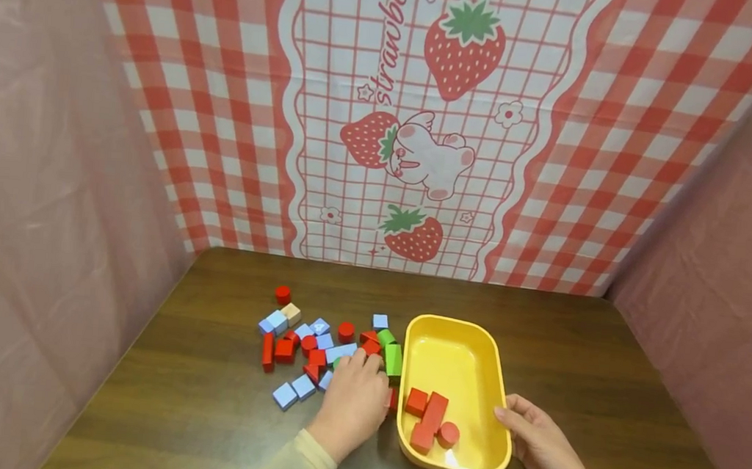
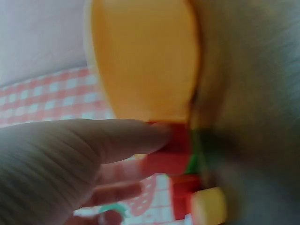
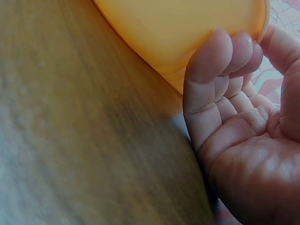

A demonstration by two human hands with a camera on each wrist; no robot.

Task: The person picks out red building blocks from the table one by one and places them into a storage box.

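My left hand (image 1: 358, 394) reaches down among the loose wooden blocks, left of a yellow tray (image 1: 503, 373). In the left wrist view its thumb and forefinger pinch a red block (image 2: 169, 163); the other fingers curl behind. Inside the tray, near its front left, lie a red cube (image 1: 416, 402), a long red block (image 1: 433, 414) and a red cylinder (image 1: 448, 434). My right hand (image 1: 541, 446) grips the tray's right edge, thumb on the rim and fingers against the outer wall.
Red, blue and green blocks spread left of the tray, with a green block (image 1: 393, 361) right by its wall. A red cylinder (image 1: 283, 295) and a plain wood block (image 1: 291, 314) lie farthest back. A checked strawberry cloth (image 1: 240, 106) hangs behind the table (image 1: 158, 387).
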